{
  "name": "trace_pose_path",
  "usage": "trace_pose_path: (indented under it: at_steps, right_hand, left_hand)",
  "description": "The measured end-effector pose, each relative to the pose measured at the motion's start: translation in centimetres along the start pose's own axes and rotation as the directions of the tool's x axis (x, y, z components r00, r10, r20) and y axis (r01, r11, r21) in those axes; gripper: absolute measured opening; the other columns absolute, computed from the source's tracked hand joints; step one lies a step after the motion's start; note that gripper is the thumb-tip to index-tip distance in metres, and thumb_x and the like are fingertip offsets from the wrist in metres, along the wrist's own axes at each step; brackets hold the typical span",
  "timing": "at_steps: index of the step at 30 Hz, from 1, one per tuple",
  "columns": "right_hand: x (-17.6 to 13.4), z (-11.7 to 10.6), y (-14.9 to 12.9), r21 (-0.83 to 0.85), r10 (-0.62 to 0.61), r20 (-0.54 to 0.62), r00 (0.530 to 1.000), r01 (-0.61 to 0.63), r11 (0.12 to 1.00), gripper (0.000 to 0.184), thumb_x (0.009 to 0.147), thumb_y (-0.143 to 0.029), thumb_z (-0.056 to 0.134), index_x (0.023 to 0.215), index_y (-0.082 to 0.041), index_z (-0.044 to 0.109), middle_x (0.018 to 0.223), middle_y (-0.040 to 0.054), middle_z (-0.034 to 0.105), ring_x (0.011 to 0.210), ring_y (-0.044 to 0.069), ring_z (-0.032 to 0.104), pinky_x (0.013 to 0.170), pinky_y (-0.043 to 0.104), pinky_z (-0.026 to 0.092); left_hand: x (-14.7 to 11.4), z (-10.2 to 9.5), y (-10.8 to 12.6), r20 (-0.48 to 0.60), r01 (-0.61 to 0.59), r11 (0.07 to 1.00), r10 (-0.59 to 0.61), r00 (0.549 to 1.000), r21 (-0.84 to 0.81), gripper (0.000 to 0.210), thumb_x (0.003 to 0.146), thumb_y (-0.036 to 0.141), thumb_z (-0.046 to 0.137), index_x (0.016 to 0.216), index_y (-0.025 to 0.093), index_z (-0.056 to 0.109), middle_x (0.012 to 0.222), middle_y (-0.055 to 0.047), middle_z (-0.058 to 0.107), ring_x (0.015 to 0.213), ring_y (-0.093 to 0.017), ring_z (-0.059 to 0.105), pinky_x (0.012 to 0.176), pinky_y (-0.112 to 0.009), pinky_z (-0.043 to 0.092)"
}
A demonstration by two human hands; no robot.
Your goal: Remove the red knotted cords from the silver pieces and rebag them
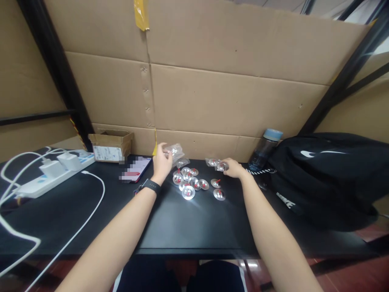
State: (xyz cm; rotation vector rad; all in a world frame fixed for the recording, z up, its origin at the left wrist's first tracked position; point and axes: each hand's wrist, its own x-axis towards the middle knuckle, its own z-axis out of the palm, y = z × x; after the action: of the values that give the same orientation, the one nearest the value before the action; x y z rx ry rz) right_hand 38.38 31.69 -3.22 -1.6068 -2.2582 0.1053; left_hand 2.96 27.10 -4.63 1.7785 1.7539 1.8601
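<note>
My left hand (162,162) is closed around a few clear plastic packets (175,153), held just above the black table. Over to the right, my right hand (234,168) has its fingers on a small clear packet (222,166) with a shiny round metal disc inside. Another such packet (212,162) lies right beside it. Between the hands, several shiny round metal discs with red pieces at their centres (189,192) lie loosely grouped on the table. Two more discs (219,194) rest apart from that group, nearer my right hand.
At the left are a white power strip (39,184) with plugs and cables, a small cardboard box (111,146) and a phone (138,168). A bottle with a blue lid (266,148) and a black bag (328,178) stand at the right. A cardboard wall (197,97) closes the back.
</note>
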Motion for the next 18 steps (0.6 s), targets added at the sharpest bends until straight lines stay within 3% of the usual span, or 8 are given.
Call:
trace_pose_path:
  at_steps: [2,7,10,13,16,18]
  right_hand:
    - [-0.2,0.6,1.1,0.016,0.012,0.044,0.999,-0.013,1.000,0.052,0.067,-0.009,0.075,0.117,-0.022,0.071,0.126,0.0080,0.069,0.111,0.025,0.066,0.097,0.032,0.048]
    - [-0.1,1.5,1.6,0.059,0.035,0.008,0.999,-0.036,0.998,0.034,0.083,-0.018,0.068,0.117,-0.019,0.071,0.110,0.0085,0.075,0.100,0.021,0.070,0.090,0.028,0.050]
    - [0.2,1.7,1.3,0.030,0.046,-0.009,0.999,-0.046,0.998,0.028,0.088,-0.019,0.062,0.113,-0.020,0.073,0.107,0.0098,0.076,0.102,0.023,0.070,0.092,0.029,0.049]
    - [0.4,1.7,0.5,0.020,0.016,0.003,1.000,-0.016,1.000,0.021,0.084,-0.025,0.068,0.103,-0.021,0.078,0.116,0.0095,0.073,0.109,0.024,0.067,0.096,0.030,0.047]
    - [0.6,1.8,-0.6,0.002,-0.057,0.011,0.998,0.057,0.998,0.037,0.078,-0.035,0.076,0.112,-0.023,0.076,0.126,0.0096,0.069,0.113,0.025,0.065,0.098,0.030,0.046]
    - [0.7,2.0,-1.2,-0.010,-0.088,0.055,0.995,0.088,0.996,0.045,0.073,-0.036,0.080,0.116,-0.024,0.075,0.118,0.0089,0.072,0.106,0.025,0.068,0.093,0.030,0.048]
  left_hand:
    - [0.6,-0.8,-1.7,-0.030,-0.040,0.994,0.044,0.999,0.104,0.047,0.088,0.017,0.054,0.134,0.019,0.048,0.098,-0.007,0.068,0.090,-0.023,0.067,0.091,-0.036,0.049]
    - [0.6,-1.5,-3.2,0.092,-0.098,0.910,0.066,0.994,0.403,0.026,0.081,0.014,0.057,0.106,0.019,0.064,0.115,-0.017,0.061,0.112,-0.035,0.056,0.099,-0.051,0.042]
    - [0.1,-1.5,-1.8,0.025,-0.086,0.898,0.083,0.996,0.432,0.035,0.080,0.010,0.055,0.112,0.020,0.063,0.125,-0.018,0.057,0.120,-0.039,0.049,0.101,-0.057,0.036]
    - [-0.2,-1.7,0.4,-0.023,-0.119,0.901,0.142,0.990,0.417,0.039,0.081,0.008,0.051,0.116,0.021,0.061,0.126,-0.017,0.056,0.120,-0.038,0.048,0.099,-0.055,0.037]
    - [-0.7,-1.7,2.5,0.034,-0.212,0.912,0.214,0.976,0.350,0.037,0.082,0.005,0.048,0.112,0.022,0.062,0.121,-0.013,0.057,0.114,-0.035,0.052,0.096,-0.050,0.040]
    - [-1.2,-1.6,3.7,0.105,-0.299,0.915,0.281,0.954,0.271,0.035,0.082,0.004,0.048,0.108,0.023,0.063,0.117,-0.011,0.059,0.112,-0.031,0.055,0.096,-0.046,0.041]
